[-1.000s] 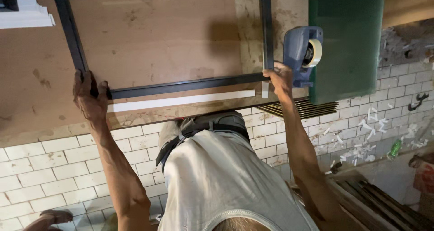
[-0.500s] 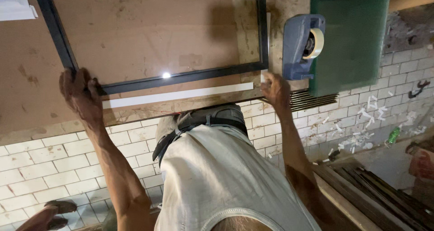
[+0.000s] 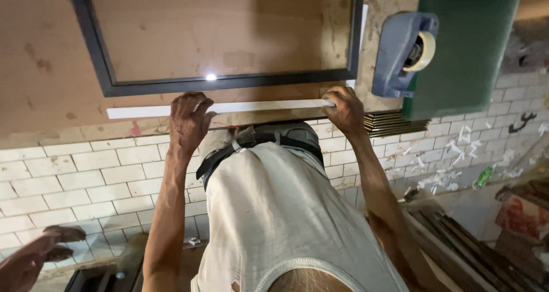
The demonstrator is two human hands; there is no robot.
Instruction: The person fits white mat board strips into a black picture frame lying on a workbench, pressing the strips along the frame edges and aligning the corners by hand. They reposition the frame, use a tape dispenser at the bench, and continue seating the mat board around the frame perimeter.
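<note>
Both hands press on a long thin white strip [image 3: 229, 107] at the near edge of the brown wooden desk [image 3: 51, 80]: the left hand [image 3: 189, 120] midway along, fingers curled over it, the right hand [image 3: 345, 107] apparently gripping its end. Just beyond lies a dark rectangular metal frame [image 3: 229, 83]; a blue tape dispenser [image 3: 403, 52] stands farther right.

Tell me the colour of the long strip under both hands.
White: the strip lies along the table edge, below the dark frame. The head view shows it.

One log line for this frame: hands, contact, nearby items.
left hand: on white strip | right hand: at strip's end | dark frame: flat on workbench | tape dispenser: beside frame
</note>
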